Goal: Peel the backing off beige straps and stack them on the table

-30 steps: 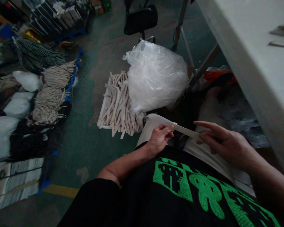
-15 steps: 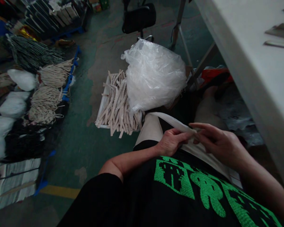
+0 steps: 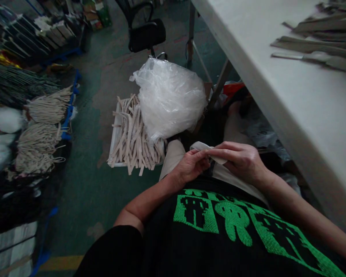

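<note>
While the left hand (image 3: 192, 167) and right hand (image 3: 242, 161) both pinch the pale flat strip (image 3: 200, 146), any slackened grip could let it fall.

One head-worn camera looks forward and steeply down, close over the lap; worktop (image 3: 276, 88) right; floor (image 3: 83, 184) left.

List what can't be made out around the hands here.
Head view:
Pale strip: mostly hidden under the right hand and left hand.
Strip tray: right part covered by the plastic bag.
Flat pieces on the table: cut off by the right edge, blurred.
</note>
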`<act>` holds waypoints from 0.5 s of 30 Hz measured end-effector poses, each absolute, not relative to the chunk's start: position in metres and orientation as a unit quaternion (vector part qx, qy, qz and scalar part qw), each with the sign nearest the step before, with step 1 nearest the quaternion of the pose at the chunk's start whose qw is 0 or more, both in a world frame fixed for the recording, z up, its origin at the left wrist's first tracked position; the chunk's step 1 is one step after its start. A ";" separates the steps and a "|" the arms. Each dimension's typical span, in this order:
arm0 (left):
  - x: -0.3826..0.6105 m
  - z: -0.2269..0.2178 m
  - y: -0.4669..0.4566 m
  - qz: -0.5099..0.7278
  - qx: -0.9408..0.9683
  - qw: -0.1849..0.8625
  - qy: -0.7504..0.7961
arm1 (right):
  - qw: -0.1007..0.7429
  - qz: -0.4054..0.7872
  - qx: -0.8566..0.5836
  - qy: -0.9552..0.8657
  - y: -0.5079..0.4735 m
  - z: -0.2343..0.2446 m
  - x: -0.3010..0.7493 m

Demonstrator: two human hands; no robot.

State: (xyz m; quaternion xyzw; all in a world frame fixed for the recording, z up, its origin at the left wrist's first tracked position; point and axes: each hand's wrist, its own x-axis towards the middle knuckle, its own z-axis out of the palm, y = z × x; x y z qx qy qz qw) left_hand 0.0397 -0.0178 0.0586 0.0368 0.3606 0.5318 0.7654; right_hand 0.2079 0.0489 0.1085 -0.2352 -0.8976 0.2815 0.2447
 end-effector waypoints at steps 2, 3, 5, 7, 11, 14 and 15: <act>0.039 0.059 -0.015 0.528 0.046 0.767 0.361 | 0.271 0.248 -0.226 -0.902 0.054 0.103 0.204; 0.038 0.059 -0.014 0.522 0.052 0.768 0.367 | 0.289 0.240 -0.222 -0.900 0.055 0.099 0.203; 0.036 0.061 -0.012 0.510 0.063 0.772 0.375 | 0.316 0.260 -0.211 -0.888 0.059 0.092 0.203; 0.034 0.064 -0.010 0.499 0.072 0.784 0.361 | 0.326 0.307 -0.203 -0.871 0.061 0.086 0.204; 0.038 0.060 -0.002 0.449 0.054 0.835 0.313 | 0.349 0.342 -0.254 -0.835 0.062 0.095 0.210; 0.043 0.036 0.016 0.433 -0.014 0.844 0.316 | 0.353 0.369 -0.292 -0.809 0.052 0.123 0.229; 0.043 0.025 0.025 0.449 -0.043 0.828 0.334 | 0.347 0.389 -0.298 -0.799 0.048 0.134 0.241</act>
